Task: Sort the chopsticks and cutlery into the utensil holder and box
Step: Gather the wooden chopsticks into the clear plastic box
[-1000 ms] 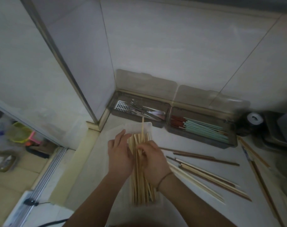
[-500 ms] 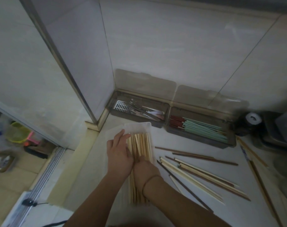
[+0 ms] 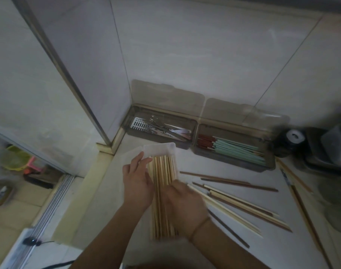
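Far left, past a glass partition (image 3: 55, 61), blurred floor clutter is showing, too dim to name. On the counter (image 3: 111, 191), the left hand (image 3: 136, 183) is lying with straight fingers along the left side of a clear box (image 3: 159, 149), pressing against it rather than gripping. The box is holding a bundle of pale chopsticks (image 3: 161, 191), roughly a dozen; the exact count is lost where they overlap. The right hand (image 3: 185, 204) is covering the bundle's lower right and is motion-blurred, so I cannot tell whether its fingers are curling round anything. A thin band is circling that wrist.

Behind, against the wall, two smoky trays are sitting with lids raised. The left tray (image 3: 193, 126) is holding metal cutlery in a tangle, pieces hard to separate. The right tray (image 3: 233, 162) is holding green chopsticks (image 3: 239, 150) and red-brown chopsticks (image 3: 204, 141).

Right of the hands, loose chopsticks (image 3: 243, 206) are lying scattered, pale and dark mixed, about ten. More sticks (image 3: 301, 200) are running along the right edge, partly cut off. A dark round object (image 3: 294, 135) far right is unclear. No writing is legible.
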### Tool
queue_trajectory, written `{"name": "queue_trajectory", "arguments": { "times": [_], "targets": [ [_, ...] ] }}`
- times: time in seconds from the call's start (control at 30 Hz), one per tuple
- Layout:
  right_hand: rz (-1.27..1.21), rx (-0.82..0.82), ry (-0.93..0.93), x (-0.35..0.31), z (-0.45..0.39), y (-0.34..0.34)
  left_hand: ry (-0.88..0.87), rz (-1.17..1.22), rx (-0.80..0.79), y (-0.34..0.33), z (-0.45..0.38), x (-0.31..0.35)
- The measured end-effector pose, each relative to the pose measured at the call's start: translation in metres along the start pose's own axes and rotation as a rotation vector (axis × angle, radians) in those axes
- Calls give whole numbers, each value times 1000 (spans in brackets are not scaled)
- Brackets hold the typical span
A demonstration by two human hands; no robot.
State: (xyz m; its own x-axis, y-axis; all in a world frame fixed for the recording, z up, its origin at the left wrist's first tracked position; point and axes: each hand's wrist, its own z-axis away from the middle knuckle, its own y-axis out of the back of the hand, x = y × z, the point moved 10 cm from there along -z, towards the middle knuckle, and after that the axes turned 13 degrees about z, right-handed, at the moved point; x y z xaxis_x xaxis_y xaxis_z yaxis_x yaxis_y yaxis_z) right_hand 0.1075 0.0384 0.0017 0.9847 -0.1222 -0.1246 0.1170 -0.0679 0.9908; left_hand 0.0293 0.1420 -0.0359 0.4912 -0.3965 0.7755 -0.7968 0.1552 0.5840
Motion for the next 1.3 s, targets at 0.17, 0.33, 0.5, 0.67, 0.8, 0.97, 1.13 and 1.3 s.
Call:
{"name": "queue_trajectory", "arguments": {
  "times": [0.17, 0.33, 0.5, 0.67, 0.8, 0.97, 1.13, 1.3],
  "targets": [
    [40, 175, -481, 148, 56, -4, 2, 9, 5, 0, 1, 0],
    [274, -5, -579, 202, 105, -46, -15, 6, 9, 0, 0, 3],
    [285, 40, -636, 203, 105, -52, -11, -1, 0, 0, 1, 3],
    [224, 214, -574, 186, 82, -9, 7, -3, -8, 0, 1, 3],
    [-293, 552, -452, 143, 42, 62, 9, 4, -10, 0, 1, 5],
    [-538, 516, -235, 70, -4, 87, 19, -13, -3, 2, 0, 5],
    [-70, 161, 14, 4, -24, 15, 23, -19, -23, -1, 1, -1],
    [355, -372, 102, 0, -11, -49, 18, 10, -7, 2, 2, 4]
  ]
}}
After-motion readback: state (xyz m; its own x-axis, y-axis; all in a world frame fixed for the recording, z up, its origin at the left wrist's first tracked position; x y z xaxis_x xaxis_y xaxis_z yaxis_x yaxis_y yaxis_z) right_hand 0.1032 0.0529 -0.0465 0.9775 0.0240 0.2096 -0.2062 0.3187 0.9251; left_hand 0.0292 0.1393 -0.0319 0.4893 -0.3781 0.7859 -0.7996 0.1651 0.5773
